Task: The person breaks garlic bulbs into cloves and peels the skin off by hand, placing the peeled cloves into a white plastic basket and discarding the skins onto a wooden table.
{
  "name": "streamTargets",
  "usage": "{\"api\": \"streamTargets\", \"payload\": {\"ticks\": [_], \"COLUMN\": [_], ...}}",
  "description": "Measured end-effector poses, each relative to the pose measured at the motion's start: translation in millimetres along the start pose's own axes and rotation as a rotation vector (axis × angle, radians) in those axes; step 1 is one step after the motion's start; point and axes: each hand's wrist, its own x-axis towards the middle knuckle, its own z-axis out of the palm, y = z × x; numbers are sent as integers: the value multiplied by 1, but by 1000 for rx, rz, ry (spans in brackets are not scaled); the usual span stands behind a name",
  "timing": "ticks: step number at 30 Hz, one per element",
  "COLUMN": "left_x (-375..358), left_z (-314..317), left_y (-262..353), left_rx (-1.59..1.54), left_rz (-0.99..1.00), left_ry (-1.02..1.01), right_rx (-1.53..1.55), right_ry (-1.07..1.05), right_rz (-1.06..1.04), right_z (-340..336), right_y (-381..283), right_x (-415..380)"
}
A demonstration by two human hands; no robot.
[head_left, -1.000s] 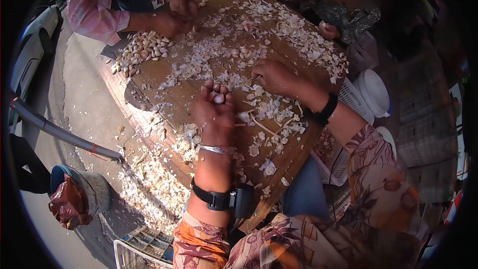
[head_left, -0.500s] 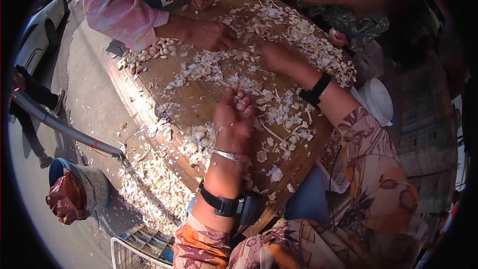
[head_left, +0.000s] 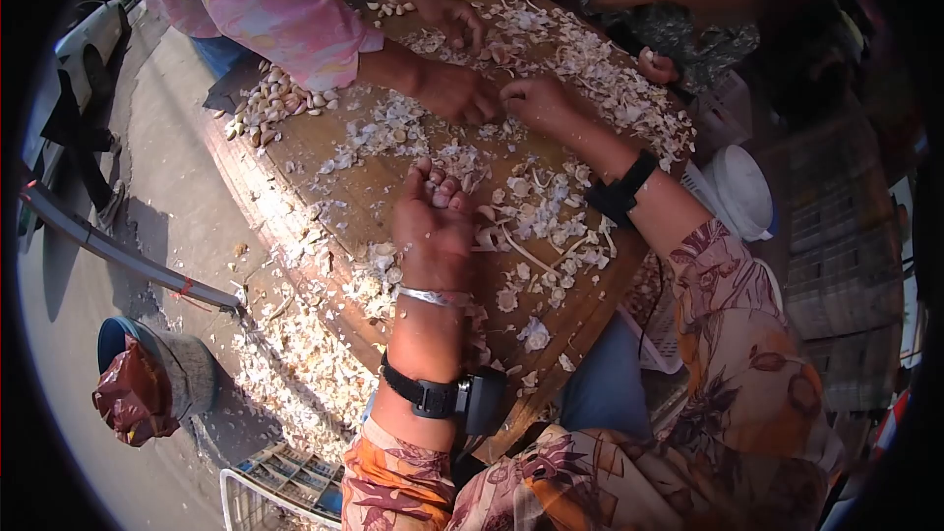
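My left hand (head_left: 433,221) is turned palm up over the wooden tabletop (head_left: 369,202). Its fingers curl in around pale garlic cloves (head_left: 435,191), partly hidden by the fingers. Farther out, my right hand (head_left: 539,104) is closed, fingertips drawn together low over the board; what they hold, if anything, I cannot tell. Right beside those fingertips is the hand of a co-worker (head_left: 457,91) in a pink patterned sleeve. Papery garlic skins (head_left: 398,128) lie around both hands, with dry stalks (head_left: 526,254) to the right of my left hand.
Unpeeled garlic cloves (head_left: 275,103) are heaped at the table's left corner. A second person's hand (head_left: 657,67) rests by the far right edge. A white bucket (head_left: 739,192) stands at right, a blue bucket (head_left: 187,374) with a brown bag at lower left. Skins (head_left: 295,364) litter the ground.
My left hand has shifted slightly left. My right hand's fingers now show beside the co-worker's hand, which has moved right. The co-worker's other hand has also moved right and lower.
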Motion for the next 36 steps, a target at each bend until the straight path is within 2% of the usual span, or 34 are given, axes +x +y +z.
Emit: {"api": "streamTargets", "payload": {"ticks": [1, 3, 4, 5, 7, 9, 11, 12, 14, 15, 18, 19, 21, 22, 23, 25, 27, 28, 30, 31, 33, 34, 36], "left_x": [1, 2, 2, -1, -6, -4, -7, -6, 0, 1, -6, -7, -7, -6, -4, -5, -11, -16, -25, -27, -31, -28, -18], "left_z": [2, -1, -3, 0, 6, 4, 8, 6, 1, 2, 8, 10, 10, 9, 7, 7, 8, 10, 17, 20, 21, 20, 11], "left_y": [4, 13, 18, 19, 15, 12, 12, 13, 14, 12, 10, 10, 8, 7, 5, 3, -4, -8, -17, -20, -25, -28, -36], "left_rx": [3, -93, -121, -120, -99, -109, -81, -79, -28, -29, -7, -9, 19, 19, 13, 12, 309, 308, 536, 537, 804, 805, 1228], "left_rz": [1, 163, 192, 196, 216, 194, 203, 202, 230, 227, 224, 224, 188, 183, 176, 173, 99, 107, 28, 33, 104, 106, 618], "left_ry": [10, -22, -81, -68, -79, -93, -33, -43, -63, -83, 2, -6, 8, 6, -16, -41, -82, -79, -154, -158, -176, -174, -289], "right_rx": [7, -67, 101, 109, 326, 304, -34, -39, -382, -395, -34, -40, 797, 958, 956, 1244, 1228, 1211, 1154, 1095, 1049, 1002, 896], "right_ry": [-6, -27, -78, -88, -243, -293, -349, -341, -378, -362, -254, -250, -338, -371, -366, -179, -137, -94, -126, -150, -136, -121, -110], "right_rz": [5, 53, 8, 12, 0, -51, -361, -363, -396, -398, -272, -275, 283, 359, 364, 501, 437, 370, 317, 266, 254, 245, 238], "right_z": [0, 0, 0, -2, -11, -10, 0, 6, 15, 14, 7, 0, -20, -35, -34, -28, -33, -35, -36, -37, -35, -33, -30], "right_y": [-5, -19, -18, -30, -57, -76, -85, -89, -91, -89, -83, -81, -86, -95, -91, -84, -85, -86, -85, -84, -83, -82, -80], "right_x": [4, 0, -6, -13, -43, -66, -82, -88, -94, -95, -98, -100, -107, -112, -116, -118, -114, -111, -106, -104, -102, -102, -102]}}
